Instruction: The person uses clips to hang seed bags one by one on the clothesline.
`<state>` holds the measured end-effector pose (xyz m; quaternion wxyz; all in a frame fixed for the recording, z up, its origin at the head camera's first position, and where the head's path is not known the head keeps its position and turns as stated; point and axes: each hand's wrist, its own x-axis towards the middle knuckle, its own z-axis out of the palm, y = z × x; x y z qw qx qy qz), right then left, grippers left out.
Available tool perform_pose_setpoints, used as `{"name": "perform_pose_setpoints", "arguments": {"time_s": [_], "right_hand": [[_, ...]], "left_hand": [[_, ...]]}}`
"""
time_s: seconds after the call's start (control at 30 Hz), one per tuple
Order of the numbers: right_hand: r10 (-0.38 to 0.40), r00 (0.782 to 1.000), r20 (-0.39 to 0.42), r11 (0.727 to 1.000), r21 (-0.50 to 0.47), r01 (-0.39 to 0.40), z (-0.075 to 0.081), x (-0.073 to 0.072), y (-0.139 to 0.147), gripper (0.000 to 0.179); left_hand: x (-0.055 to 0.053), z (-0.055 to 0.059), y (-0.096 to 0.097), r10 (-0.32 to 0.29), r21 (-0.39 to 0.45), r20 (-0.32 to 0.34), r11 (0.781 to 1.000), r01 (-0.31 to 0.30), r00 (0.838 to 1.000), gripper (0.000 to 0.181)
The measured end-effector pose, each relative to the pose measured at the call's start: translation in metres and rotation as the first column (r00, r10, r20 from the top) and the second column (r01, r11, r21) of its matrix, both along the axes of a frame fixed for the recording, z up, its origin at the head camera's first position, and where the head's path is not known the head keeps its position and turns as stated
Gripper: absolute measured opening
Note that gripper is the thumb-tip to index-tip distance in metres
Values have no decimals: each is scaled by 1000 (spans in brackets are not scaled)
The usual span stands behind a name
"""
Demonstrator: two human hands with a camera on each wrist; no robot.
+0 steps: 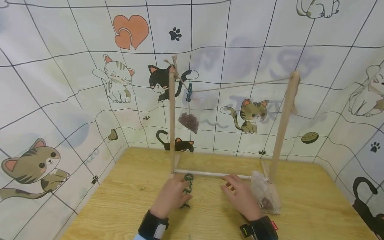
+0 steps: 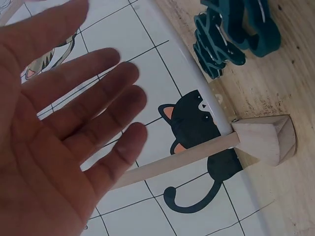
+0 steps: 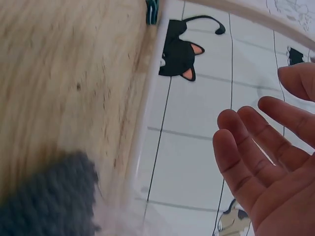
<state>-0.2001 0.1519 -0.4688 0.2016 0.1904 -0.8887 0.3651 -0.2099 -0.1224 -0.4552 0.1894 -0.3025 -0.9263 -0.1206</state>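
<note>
My left hand (image 1: 171, 194) hovers low over the wooden table with its fingers loosely extended, right beside several dark green clothespins (image 1: 188, 177). Its palm faces the left wrist camera, bare of any object, and the clothespins (image 2: 238, 29) show beyond the fingertips. On the other side, my right hand (image 1: 242, 199) has relaxed, slightly bent fingers and holds nothing. Close to its outer side lies a clear plastic bag (image 1: 260, 185) with reddish-brown contents at the bottom. A second bag (image 1: 189, 120) of brown pieces hangs from the string, held by a green clothespin (image 1: 189, 92).
A wooden frame stands on the table (image 1: 144, 186), with a left post (image 1: 172, 123), a right post (image 1: 285, 126) and a white bar (image 1: 207, 173) low between them. String (image 1: 240, 85) runs across the tops. Behind hangs a cat-patterned cloth (image 1: 210, 26).
</note>
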Motion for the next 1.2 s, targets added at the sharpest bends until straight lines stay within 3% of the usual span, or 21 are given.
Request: {"name": "perform_pose_setpoints", "arguments": {"time_s": [0.07, 0.2, 0.5, 0.8, 1.2], "right_hand": [[19, 998, 65, 1000, 10, -20, -2, 1, -8, 31], [87, 989, 121, 996, 15, -90, -9, 1, -22, 27], [212, 958, 192, 975, 31, -222, -14, 5, -43, 25], [215, 956, 198, 972, 52, -229, -15, 6, -46, 26], [219, 952, 214, 973, 25, -229, -16, 2, -39, 25]], "left_hand": [[0, -3, 1, 4, -32, 44, 999, -2, 999, 32], [1, -8, 4, 9, -81, 97, 997, -1, 995, 28], [1, -19, 10, 45, -196, 88, 980, -27, 995, 36], [-1, -28, 14, 67, -179, 113, 983, -46, 991, 30], [0, -25, 12, 39, -122, 135, 992, -23, 990, 29]]}}
